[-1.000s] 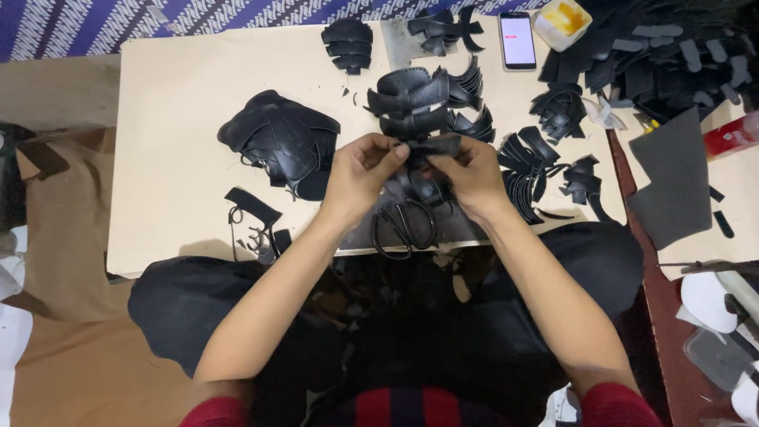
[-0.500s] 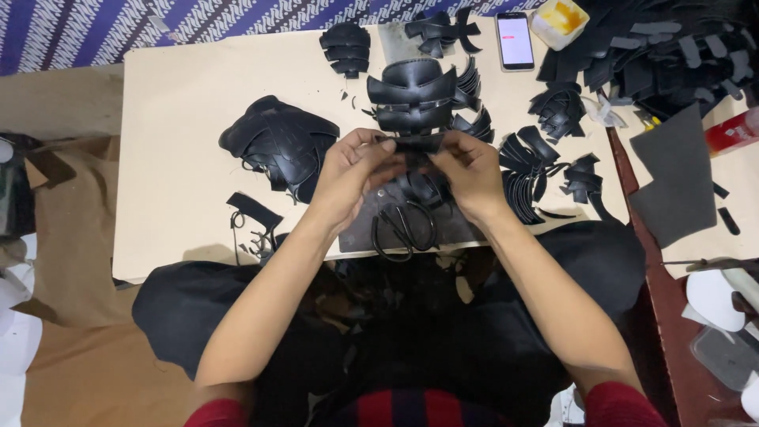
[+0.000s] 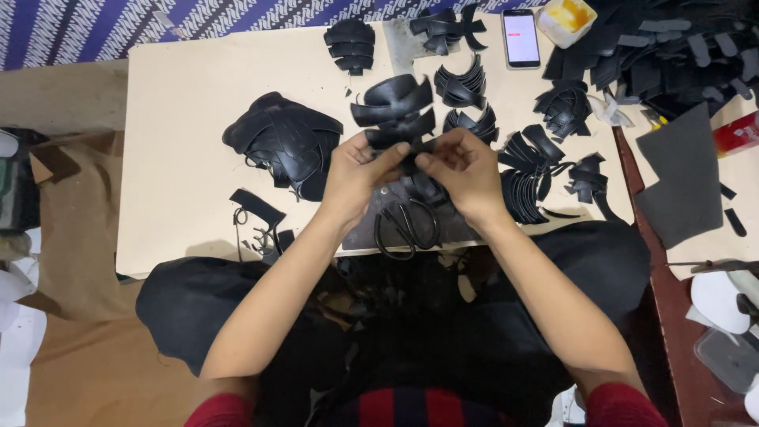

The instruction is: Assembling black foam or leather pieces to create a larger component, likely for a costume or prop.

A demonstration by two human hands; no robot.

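Hands pinching black strap piece, tub w/ yellow glue

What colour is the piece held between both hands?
Black; the piece shows best in the head view.

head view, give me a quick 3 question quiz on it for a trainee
1. True or false: both hands are pinching the same small black piece above the table.
2. Which lies on the table just below the hands? A) a hammer B) black-handled scissors C) a ruler
3. What flat device with a lit screen lies at the table's far edge?

Key:
1. True: the left hand and right hand meet on the black piece.
2. B, the scissors, on the table.
3. A phone, beside a small tub with yellow contents.
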